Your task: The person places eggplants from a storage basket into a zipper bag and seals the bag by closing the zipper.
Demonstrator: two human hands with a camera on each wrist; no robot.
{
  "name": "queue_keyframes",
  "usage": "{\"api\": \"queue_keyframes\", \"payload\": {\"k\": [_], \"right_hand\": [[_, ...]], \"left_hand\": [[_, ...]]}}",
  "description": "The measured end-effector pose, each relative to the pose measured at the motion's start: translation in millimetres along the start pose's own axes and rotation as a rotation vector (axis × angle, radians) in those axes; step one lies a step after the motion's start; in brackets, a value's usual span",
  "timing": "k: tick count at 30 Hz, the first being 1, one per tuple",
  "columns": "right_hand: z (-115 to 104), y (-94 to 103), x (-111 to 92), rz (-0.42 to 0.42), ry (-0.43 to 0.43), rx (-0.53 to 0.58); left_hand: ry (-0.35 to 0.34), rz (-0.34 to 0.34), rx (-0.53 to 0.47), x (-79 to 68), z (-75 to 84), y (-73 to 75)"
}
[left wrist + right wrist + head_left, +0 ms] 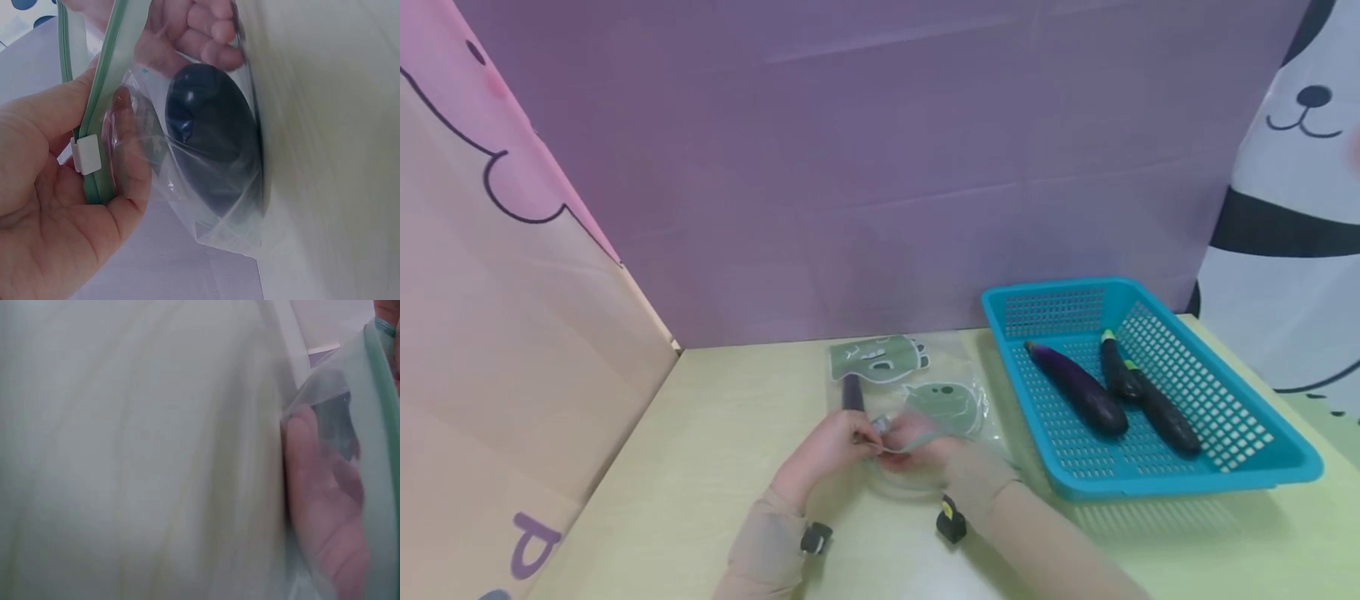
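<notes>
A clear zip bag [958, 367] with green cartoon prints lies on the table, its green-edged mouth toward me. Inside it is a dark eggplant [209, 134], its rounded end facing the opening. My left hand [829, 450] pinches the bag's rim beside the white slider [86, 154], fingers behind the green zip strip [100, 87]. Through the mouth reaches my right hand [917, 439], inside the bag, with loosely bent fingers [203, 28] close to the eggplant's end. In the right wrist view that hand shows through the clear plastic, low over the tabletop.
To the right stands a blue plastic basket [1022, 400] holding three more eggplants, one large purple [1078, 387] and two slimmer dark ones. Purple cloth [850, 167] hangs behind the table, with printed cloth at both sides. The pale table [700, 433] extends left of the bag.
</notes>
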State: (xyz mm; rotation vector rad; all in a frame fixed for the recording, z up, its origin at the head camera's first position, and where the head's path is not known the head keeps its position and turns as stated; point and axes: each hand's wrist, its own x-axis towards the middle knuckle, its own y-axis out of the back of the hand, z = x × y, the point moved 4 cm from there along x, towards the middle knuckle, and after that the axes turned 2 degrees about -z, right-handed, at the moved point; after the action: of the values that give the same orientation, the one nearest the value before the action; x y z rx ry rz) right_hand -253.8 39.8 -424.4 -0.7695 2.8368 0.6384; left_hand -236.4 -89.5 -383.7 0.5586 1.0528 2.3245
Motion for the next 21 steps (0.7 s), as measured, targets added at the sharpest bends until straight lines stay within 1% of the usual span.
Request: {"api": "queue_keyframes", "payload": {"k": [2,3,8,9,10,11,17,21], "right_hand": [[-1.1,1.2,-4.5,-0.015,0.01,-0.019],[-1.4,2.0,-6.5,-0.018,-0.007,-0.011],[-10.0,6.6,-17.9,-0.042,0.064,-0.348],[-11.4,6.9,-19.7,-0.043,0.074,-0.402],[-12.1,7.1,-21.0,-0.046,0.074,-0.431],[-12.6,6.9,-22.2,-0.052,0.067,-0.442],[-13.0,7.7,-29.9,-0.064,-0.006,-0.424],[-10.7,10.3,-37.1,-0.07,0.024,-0.452]], "left_hand": [[0.008,0.003,-0.009,-0.1,0.8,0.4],[0.011,0.004,-0.014,-0.1,1.2,0.5],[0.045,-0.001,-0.033,-0.5,0.6,0.3],[0.047,-0.002,-0.031,-0.5,0.5,0.4],[0.052,-0.003,-0.031,-0.5,-0.1,0.4],[0.052,-0.003,-0.029,-0.3,-0.4,0.4],[0.046,-0.002,-0.03,0.9,-2.0,1.5],[0.04,-0.004,-0.035,1.0,-1.4,2.1]]}}
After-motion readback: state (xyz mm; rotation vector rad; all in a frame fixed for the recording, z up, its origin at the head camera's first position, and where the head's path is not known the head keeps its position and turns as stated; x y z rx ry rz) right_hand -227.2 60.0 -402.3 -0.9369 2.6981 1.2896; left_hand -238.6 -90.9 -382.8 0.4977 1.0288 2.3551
